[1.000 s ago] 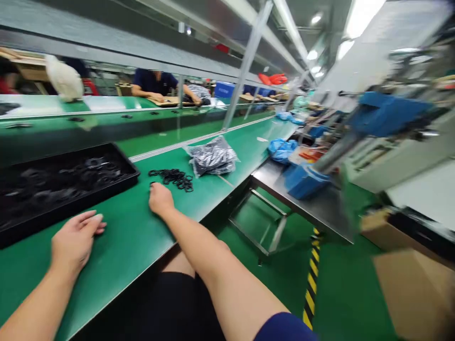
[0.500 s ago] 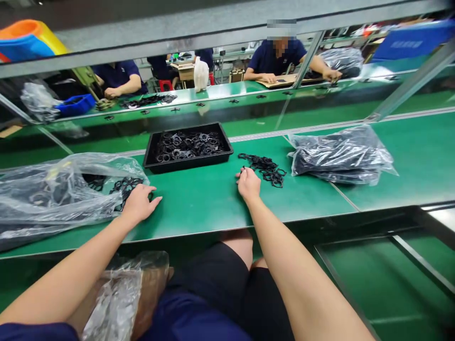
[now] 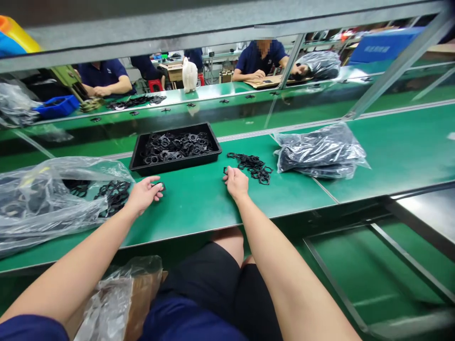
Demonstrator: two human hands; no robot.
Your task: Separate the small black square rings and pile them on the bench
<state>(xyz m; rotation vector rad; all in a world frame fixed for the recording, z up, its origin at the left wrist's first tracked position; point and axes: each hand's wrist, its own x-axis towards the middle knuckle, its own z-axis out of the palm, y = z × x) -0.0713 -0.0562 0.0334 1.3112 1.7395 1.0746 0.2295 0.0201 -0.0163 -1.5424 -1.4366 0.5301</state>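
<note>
My left hand (image 3: 145, 194) is over the green table, just right of the open clear bag (image 3: 53, 203), and pinches a small black part (image 3: 161, 186). Loose black ring parts (image 3: 115, 195) spill from the bag's mouth. Farther right, my right hand (image 3: 236, 183) is closed on another black part (image 3: 225, 169) showing at its fingertips. Beside that hand lies a small pile of black rings (image 3: 250, 166). Behind and between my hands stands a black tray (image 3: 176, 163) full of similar black parts.
A sealed plastic bag of dark parts (image 3: 320, 150) lies on the right. A metal rail (image 3: 199, 40) crosses above the table. Across the line, people in dark blue shirts sit at a bench with a white fan (image 3: 189, 75). A plastic-lined box (image 3: 122, 298) is below the table's edge.
My left hand has moved away from the bag's mouth with a black part in its fingers. My right hand still holds its part. The camera view has shifted slightly right.
</note>
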